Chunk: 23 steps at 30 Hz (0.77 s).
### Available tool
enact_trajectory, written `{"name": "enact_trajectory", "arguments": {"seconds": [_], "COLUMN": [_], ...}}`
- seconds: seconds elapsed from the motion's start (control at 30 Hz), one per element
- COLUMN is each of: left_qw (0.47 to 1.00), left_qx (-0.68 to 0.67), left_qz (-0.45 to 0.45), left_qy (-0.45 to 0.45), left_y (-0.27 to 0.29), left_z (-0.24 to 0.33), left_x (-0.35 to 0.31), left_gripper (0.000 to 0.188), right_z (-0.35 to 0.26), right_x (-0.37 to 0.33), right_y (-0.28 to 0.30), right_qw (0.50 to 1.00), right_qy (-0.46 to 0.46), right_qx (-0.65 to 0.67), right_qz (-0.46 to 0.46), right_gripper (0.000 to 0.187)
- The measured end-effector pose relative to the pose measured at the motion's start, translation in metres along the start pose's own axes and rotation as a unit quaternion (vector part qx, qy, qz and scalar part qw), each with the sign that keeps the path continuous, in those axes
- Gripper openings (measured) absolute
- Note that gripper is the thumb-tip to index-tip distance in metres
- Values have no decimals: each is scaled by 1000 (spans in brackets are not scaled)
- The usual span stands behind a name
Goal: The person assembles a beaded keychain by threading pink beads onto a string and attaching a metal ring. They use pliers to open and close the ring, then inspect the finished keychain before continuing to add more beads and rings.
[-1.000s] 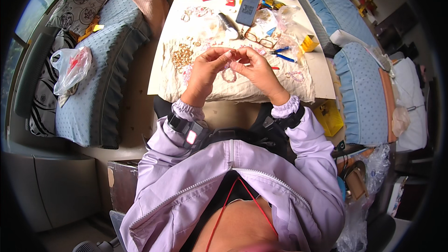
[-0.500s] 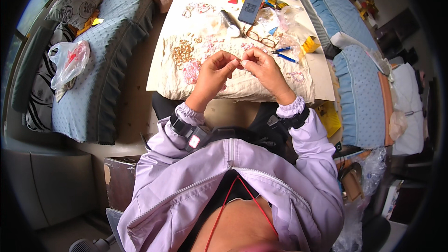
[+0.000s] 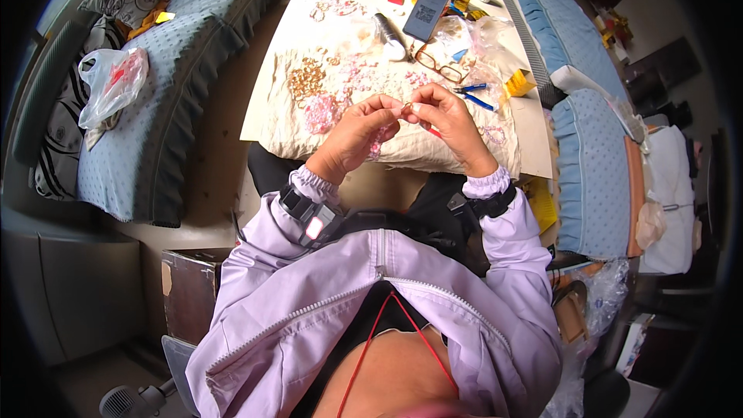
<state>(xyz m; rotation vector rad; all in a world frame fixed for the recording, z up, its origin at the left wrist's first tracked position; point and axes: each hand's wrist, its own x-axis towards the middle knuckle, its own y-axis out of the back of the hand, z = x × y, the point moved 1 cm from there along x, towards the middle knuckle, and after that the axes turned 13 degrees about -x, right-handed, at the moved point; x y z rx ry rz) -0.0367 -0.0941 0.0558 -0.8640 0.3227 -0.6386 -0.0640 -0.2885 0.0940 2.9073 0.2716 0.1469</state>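
My left hand (image 3: 364, 125) and my right hand (image 3: 445, 120) meet over the front of the cloth, both closed in a pinch. Between their fingertips is a small gold-brown piece (image 3: 406, 109), too small to tell its kind. A pink bead strand (image 3: 377, 143) shows just below my left fingers; whether it is held cannot be told. A bit of red (image 3: 434, 132) sticks out under my right hand. Left of my hands lie a heap of pink beads (image 3: 320, 114) and a pile of gold-coloured rings (image 3: 306, 80).
A cream cloth (image 3: 275, 128) covers the table's near part. Beyond my hands are a phone (image 3: 426, 14), glasses (image 3: 438, 64), a grey-and-white bottle (image 3: 389, 37) and blue-handled pliers (image 3: 474, 96). Blue padded seats (image 3: 143, 139) stand on either side.
My hands have shifted slightly down and right, still pinched together. The red bit and the pink strand now show more below them. The whole view has tilted a little.
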Motion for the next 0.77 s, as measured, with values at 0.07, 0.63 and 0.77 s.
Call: {"name": "enact_trajectory", "arguments": {"seconds": [0.07, 0.63, 0.77], "left_qw": [1000, 986, 975], "left_qx": [10, 155, 179], "left_qz": [-11, 27, 23], "left_qy": [-12, -62, -127], "left_y": [0, 1, -1], "left_z": [0, -7, -11], "left_x": [0, 2, 3], "left_gripper": [10, 9, 14], "right_z": [1, -17, -15], "right_x": [0, -2, -3], "right_y": [1, -10, -11], "right_qw": [1000, 957, 961], "right_qy": [-3, 100, 96], "right_qx": [-2, -267, -255], "right_qz": [-3, 52, 51], "right_gripper": [4, 5, 5]}}
